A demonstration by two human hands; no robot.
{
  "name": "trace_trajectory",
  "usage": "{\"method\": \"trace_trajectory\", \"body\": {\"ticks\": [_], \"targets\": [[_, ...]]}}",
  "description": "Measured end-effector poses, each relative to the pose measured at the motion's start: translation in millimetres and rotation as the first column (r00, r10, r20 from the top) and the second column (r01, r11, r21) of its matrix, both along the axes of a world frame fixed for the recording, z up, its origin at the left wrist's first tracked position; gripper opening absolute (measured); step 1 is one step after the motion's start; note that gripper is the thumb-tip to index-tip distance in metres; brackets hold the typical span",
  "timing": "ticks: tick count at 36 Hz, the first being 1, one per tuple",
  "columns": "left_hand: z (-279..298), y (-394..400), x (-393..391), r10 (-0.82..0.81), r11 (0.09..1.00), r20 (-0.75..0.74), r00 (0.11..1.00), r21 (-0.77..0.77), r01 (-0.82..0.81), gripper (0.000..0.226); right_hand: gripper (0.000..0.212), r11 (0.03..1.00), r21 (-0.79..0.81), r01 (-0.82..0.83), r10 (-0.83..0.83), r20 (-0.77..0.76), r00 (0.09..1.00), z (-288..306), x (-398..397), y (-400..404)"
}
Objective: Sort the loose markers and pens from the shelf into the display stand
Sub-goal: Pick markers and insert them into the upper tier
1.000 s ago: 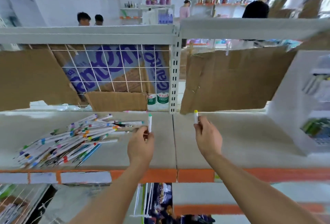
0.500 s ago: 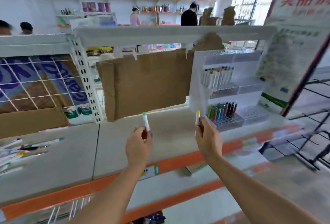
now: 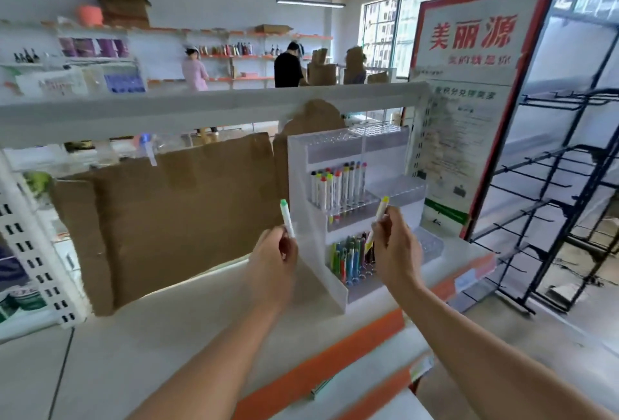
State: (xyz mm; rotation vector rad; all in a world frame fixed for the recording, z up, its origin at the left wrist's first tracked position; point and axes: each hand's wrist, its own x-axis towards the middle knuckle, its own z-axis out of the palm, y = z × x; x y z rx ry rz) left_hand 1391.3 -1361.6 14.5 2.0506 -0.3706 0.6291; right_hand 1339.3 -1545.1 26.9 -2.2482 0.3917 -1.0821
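My left hand [image 3: 276,260] grips a white marker with a green cap [image 3: 287,217], held upright just left of the white tiered display stand [image 3: 303,185]. My right hand [image 3: 395,248] pinches a white marker with a yellow cap [image 3: 380,213], tilted, in front of the stand's middle tier. That tier holds a row of white markers with coloured caps [image 3: 338,185]. The bottom tier holds several coloured pens [image 3: 350,257], partly hidden by my right hand. The top tier's holes look unfilled.
The stand sits at the right end of a white shelf with an orange front edge [image 3: 321,359]. Brown cardboard [image 3: 174,215] hangs behind the shelf. A red-framed poster [image 3: 469,101] and a black wire rack [image 3: 562,205] stand to the right. People work at far shelves.
The view has swung right, away from the marker pile, which is out of sight now. Both hands, each holding its marker, have come up close to the display stand.
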Motion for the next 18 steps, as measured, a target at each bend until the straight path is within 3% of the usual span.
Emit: {"method": "trace_trajectory", "body": {"ticks": [6, 10, 18], "targets": [[11, -28, 25, -0.063, 0.998, 0.131, 0.989, -0.001, 0.063, 0.007, 0.009, 1.000, -0.005, 0.003, -0.002, 0.087, 0.996, 25, 32, -15], [19, -43, 33, -0.092, 0.995, 0.142, 0.986, -0.034, 0.097, 0.012, 0.013, 0.998, 0.031, -0.046, 0.042, 0.116, 0.992, 39, 54, -23], [21, -65, 55, 0.023, 0.999, 0.145, 0.989, -0.028, -0.019, 0.015, 0.008, 0.983, -0.033, -0.182, 0.185, 0.160, 0.970, 47, 100, -45]]}}
